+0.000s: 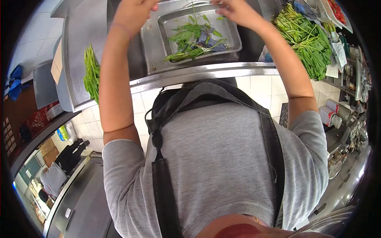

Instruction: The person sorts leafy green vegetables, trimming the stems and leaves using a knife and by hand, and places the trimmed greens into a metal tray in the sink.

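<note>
My left hand (135,12) is at the top edge of the view, left of a metal tray (238,41). Its fingers are curled together, and whatever they may hold is hidden. Above the tray's far right corner is my right hand (237,12), fingers bent but apart. A small green leaf piece (220,18) shows just below those fingertips; I cannot tell whether they touch it. Loose green leaves and stems (184,35) lie in the tray, with a crumpled blue-grey strip (208,39) among them.
A big heap of leafy greens (305,43) lies on the right, with a white basket of red produce (337,14) behind it. Another bunch of greens (91,73) rests on the counter at left. The counter's metal front edge (198,73) runs before my body. A person (55,174) is at lower left.
</note>
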`<state>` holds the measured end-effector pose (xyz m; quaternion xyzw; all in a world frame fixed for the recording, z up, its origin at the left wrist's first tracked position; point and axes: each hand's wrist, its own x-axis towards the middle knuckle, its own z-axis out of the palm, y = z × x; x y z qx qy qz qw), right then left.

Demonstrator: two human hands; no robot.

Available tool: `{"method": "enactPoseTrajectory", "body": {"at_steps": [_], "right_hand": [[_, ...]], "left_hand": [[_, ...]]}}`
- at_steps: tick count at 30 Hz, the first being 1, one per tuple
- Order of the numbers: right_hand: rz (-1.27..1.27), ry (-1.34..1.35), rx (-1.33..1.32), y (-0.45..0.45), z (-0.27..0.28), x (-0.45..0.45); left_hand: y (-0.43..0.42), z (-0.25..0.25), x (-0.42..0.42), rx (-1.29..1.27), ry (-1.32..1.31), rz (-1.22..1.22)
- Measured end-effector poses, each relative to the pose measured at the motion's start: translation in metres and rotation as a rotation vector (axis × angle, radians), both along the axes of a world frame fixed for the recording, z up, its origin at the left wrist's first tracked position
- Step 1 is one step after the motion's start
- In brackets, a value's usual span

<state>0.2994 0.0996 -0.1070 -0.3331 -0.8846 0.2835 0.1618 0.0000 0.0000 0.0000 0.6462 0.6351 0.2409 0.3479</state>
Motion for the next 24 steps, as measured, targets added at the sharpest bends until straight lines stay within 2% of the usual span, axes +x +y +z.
{"method": "enactPoseTrajectory", "body": {"at_steps": [1,2,3,4,6,8,11,12,15,18,19,20,22,24], "right_hand": [[0.057,-0.167,-0.123,-0.008,0.001,0.001],[0.107,-0.168,-0.134,-0.015,-0.032,0.002],[0.171,-0.146,-0.305,-0.009,-0.094,-0.01],[0.291,-0.282,-0.323,-0.012,-0.132,-0.014],[0.405,-0.514,-0.374,-0.025,-0.168,-0.033],[0.507,-0.451,-0.242,-0.041,-0.218,-0.041],[0.583,-0.69,-0.057,-0.052,-0.273,-0.051],[0.585,-0.752,-0.075,-0.053,-0.262,-0.054],[0.544,-0.653,-0.204,-0.046,-0.242,-0.052],[0.347,-0.445,-0.332,-0.021,-0.212,-0.056],[0.27,-0.235,-0.561,-0.011,-0.197,-0.054],[0.188,-0.021,-0.781,0.002,-0.18,-0.052],[0.056,0.041,-0.953,0.012,-0.092,-0.054],[0.06,0.233,-0.964,0.021,-0.056,-0.047]], "left_hand": [[-0.014,-0.004,-0.002,0.041,-0.038,0.05],[-0.027,-0.004,-0.001,0.082,-0.073,0.101],[-0.028,-0.014,-0.006,0.037,-0.067,0.153],[-0.038,-0.011,-0.001,0.015,-0.077,0.205],[-0.055,-0.007,-0.001,-0.01,-0.095,0.31],[-0.075,-0.008,-0.008,-0.04,-0.121,0.421],[-0.104,-0.008,-0.024,-0.067,-0.167,0.521],[-0.111,-0.008,-0.029,-0.064,-0.181,0.545],[-0.129,-0.007,-0.04,-0.051,-0.232,0.615],[-0.132,-0.005,-0.045,-0.004,-0.299,0.649],[-0.13,-0.001,-0.044,-0.006,-0.314,0.639],[-0.126,0.005,-0.041,-0.007,-0.333,0.627],[-0.117,0.017,-0.037,-0.008,-0.387,0.553],[-0.104,0.028,-0.024,-0.007,-0.465,0.527]]}}
